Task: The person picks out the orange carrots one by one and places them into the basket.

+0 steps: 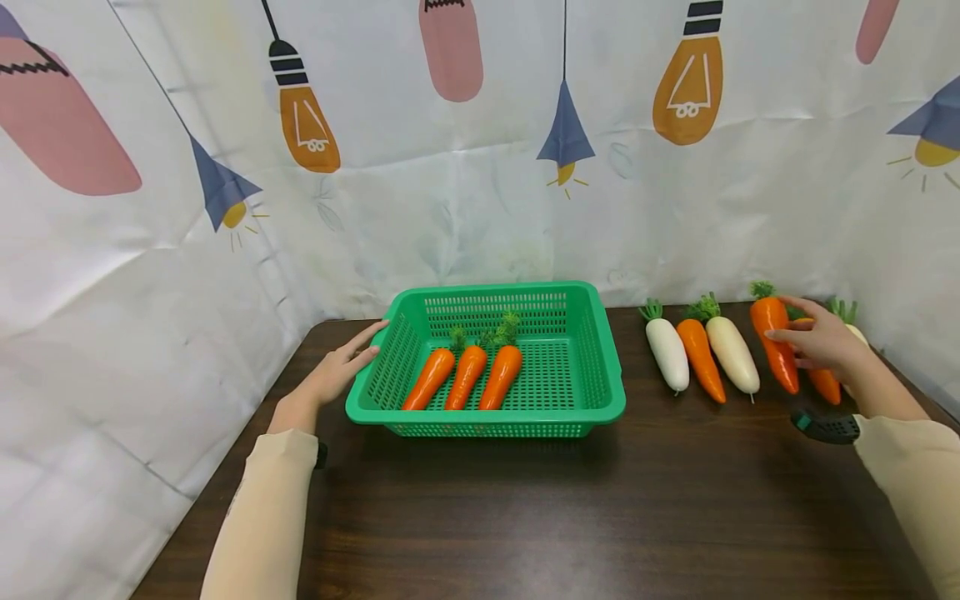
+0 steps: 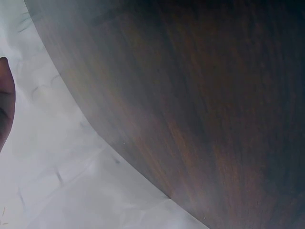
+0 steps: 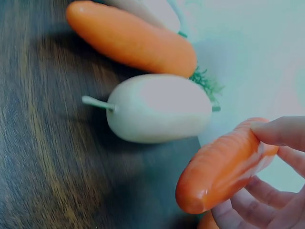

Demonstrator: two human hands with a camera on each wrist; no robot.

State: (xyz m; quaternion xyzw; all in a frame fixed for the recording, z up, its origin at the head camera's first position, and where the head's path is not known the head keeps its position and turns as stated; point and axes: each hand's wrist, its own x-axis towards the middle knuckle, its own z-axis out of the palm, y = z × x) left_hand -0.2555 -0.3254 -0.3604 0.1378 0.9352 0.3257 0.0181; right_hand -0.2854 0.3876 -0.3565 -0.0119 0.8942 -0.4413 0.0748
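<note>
With thumb and fingers my right hand (image 1: 828, 343) grips an orange carrot (image 1: 770, 321) at the right of the table; in the right wrist view this carrot (image 3: 214, 167) is tilted, its blunt tip toward the camera. Another carrot (image 1: 827, 388) lies partly hidden behind that hand. On the left, my left hand (image 1: 333, 373) has its fingers extended at the left rim of a green plastic basket (image 1: 487, 416). Inside the basket, three carrots (image 1: 466, 379) with green tops lie side by side. The left wrist view catches only a sliver of the hand (image 2: 6, 105).
Left of the held carrot lie a white radish (image 1: 666, 354), a carrot (image 1: 701, 362) and a cream-white radish (image 1: 733, 354). One more radish (image 1: 857, 334) peeks out past the right hand. A printed curtain (image 1: 480, 208) hangs behind the dark wooden table (image 1: 487, 517).
</note>
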